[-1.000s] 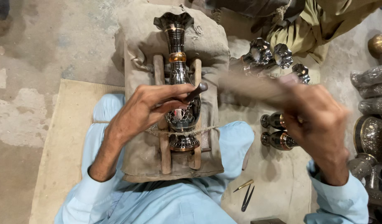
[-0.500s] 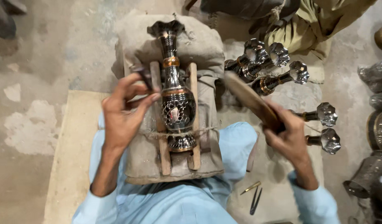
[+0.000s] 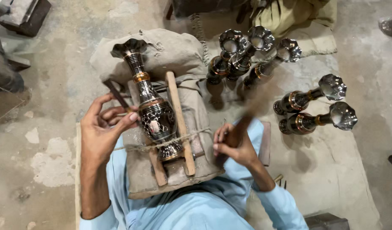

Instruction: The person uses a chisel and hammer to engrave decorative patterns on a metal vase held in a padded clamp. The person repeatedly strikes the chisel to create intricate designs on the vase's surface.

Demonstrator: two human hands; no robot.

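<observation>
A dark engraved metal vase (image 3: pixel 151 110) lies on its side between two wooden slats (image 3: pixel 177 115), tied down with twine on a sack cushion (image 3: pixel 170 55) in my lap. My left hand (image 3: pixel 103 132) pinches a thin dark chisel (image 3: pixel 117 97) whose tip rests by the vase's left side. My right hand (image 3: pixel 232 142) grips the handle of a wooden mallet (image 3: pixel 257 104), blurred in motion, raised to the right of the vase.
Several finished vases lie on a cloth to the right, three grouped (image 3: pixel 247 51) at the top and two (image 3: pixel 315 110) further right. Small tools (image 3: pixel 281 181) lie by my right arm. Another person's clothing (image 3: pixel 289 12) shows at the top.
My left hand has shifted left off the vase body and now holds the chisel at the vase's side. My right hand with the mallet has dropped closer to my lap.
</observation>
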